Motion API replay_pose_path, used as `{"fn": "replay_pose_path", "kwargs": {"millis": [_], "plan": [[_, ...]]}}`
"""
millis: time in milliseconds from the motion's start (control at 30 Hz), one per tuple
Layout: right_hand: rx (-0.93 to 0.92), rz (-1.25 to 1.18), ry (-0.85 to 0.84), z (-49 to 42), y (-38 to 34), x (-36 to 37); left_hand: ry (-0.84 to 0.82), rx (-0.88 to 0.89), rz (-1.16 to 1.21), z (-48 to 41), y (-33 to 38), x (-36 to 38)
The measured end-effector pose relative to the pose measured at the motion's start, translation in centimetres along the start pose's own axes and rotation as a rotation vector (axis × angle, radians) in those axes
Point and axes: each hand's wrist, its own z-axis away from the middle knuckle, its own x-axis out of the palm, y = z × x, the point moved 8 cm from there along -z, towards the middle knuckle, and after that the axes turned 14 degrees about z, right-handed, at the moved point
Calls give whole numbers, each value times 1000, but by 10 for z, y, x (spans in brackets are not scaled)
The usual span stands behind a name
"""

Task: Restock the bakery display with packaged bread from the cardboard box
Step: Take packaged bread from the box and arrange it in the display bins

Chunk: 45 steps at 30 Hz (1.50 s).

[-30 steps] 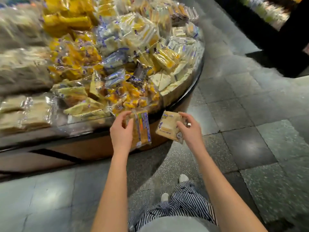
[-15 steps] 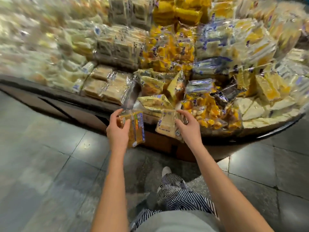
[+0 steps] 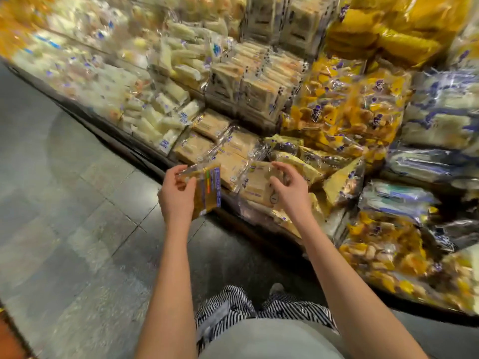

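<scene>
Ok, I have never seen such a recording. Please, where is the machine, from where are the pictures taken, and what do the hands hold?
There is no machine here: the grip is simply a person's two bare hands. All the pictures come from one camera worn on the person's head. It looks forward and down, so you see the arms from above, with striped trousers and a tiled floor below. In front stands a shop display piled with many wrapped bread packs. The left hand holds one pack with a coloured label, upright, just before the display's edge. The right hand is curled over a second pack at the display's front. Whether it grips that one or only touches it, I cannot tell.
</scene>
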Motion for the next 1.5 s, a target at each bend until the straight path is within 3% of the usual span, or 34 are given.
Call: {"fn": "replay_pose_path", "kwargs": {"millis": [333, 567, 733, 967, 1100, 1233, 1400, 1500], "plan": [[102, -2, 58, -92, -15, 54, -73, 5, -1, -111, -9, 8], [235, 40, 190, -152, -23, 91, -249, 89, 1, -208, 18, 45], [390, 156, 35, -176, -20, 127, -452, 137, -33, -255, 18, 85], [506, 390, 79, -179, -8, 145, -691, 172, -26, -275, 14, 128], [482, 650, 163, -184, -17, 153, -729, 181, -4, -281, 15, 139], [390, 879, 103, -180, -13, 177, -757, 201, -4, -283, 17, 149], [424, 866, 63, -184, -10, 169, -749, 193, 12, -282, 16, 147], [407, 706, 75, -185, -24, 156, -719, 178, 89, -277, 22, 143]]}}
